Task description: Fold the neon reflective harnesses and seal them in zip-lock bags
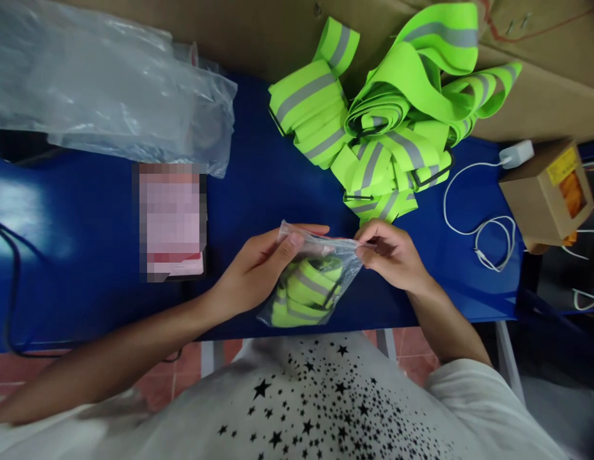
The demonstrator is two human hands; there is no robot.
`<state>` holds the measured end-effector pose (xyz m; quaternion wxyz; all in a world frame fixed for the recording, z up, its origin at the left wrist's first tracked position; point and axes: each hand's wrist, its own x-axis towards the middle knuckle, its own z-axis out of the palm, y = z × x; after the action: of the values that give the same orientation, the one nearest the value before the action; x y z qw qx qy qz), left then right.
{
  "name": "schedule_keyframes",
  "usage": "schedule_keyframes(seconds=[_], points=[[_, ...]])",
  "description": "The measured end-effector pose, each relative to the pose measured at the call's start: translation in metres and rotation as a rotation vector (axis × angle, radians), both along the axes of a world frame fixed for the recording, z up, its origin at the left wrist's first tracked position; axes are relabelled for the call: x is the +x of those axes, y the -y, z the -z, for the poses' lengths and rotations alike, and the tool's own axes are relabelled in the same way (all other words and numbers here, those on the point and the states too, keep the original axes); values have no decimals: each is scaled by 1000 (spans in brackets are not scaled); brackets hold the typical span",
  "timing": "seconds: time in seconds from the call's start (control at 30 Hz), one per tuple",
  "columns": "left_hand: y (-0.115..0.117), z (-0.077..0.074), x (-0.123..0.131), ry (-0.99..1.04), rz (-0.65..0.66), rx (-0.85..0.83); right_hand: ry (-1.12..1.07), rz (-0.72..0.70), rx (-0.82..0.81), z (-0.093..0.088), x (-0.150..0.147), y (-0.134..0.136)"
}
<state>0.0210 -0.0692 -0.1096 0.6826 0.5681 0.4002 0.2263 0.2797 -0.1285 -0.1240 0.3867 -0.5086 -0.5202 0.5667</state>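
Observation:
A clear zip bag (342, 255) with a red seal line hangs between my hands at the table's front edge. Inside it lies a folded neon-yellow reflective strap (309, 291) with grey stripes. My left hand (272, 255) grips the bag's upper left corner, thumb in front and fingers behind. At the upper right corner, my right hand (387, 252) pinches the seal edge between thumb and fingers. Just beyond my hands is a pile of similar reflective straps (373, 160), some rolled, some looped loosely, with black buckles showing.
Clear plastic bags (109, 83) are stacked at the back left of the blue table (249, 166). A phone-like device (174, 220), its screen blurred, lies nearer. On the right are a white charger cable (498, 239) and a cardboard box (548, 191). Brown cardboard (541, 102) borders the back.

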Motion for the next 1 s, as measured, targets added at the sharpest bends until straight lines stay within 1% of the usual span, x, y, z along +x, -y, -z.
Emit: schedule_keyframes(seconds=[0.13,0.27,0.43,0.5,0.67,0.77,0.87,1.0], points=[[2,1,0,8,36,9,68,-37,-18,-2,-3,-1],[6,4,0,18,89,10,135,-31,11,-6,-6,-1],[5,3,1,-5,123,-32,147,-53,33,-11,-7,-1],[3,1,3,-22,96,-37,132,-48,37,-12,-5,-2],[1,1,5,-37,-65,-97,100,-79,-13,-11,5,-4],[3,4,6,-27,-126,-134,110,-65,24,-11,8,-4],[4,4,6,-12,-142,-123,139,-28,100,-11,4,-4],[4,-2,6,-20,-81,-25,161,-89,106,-12,-4,-4]])
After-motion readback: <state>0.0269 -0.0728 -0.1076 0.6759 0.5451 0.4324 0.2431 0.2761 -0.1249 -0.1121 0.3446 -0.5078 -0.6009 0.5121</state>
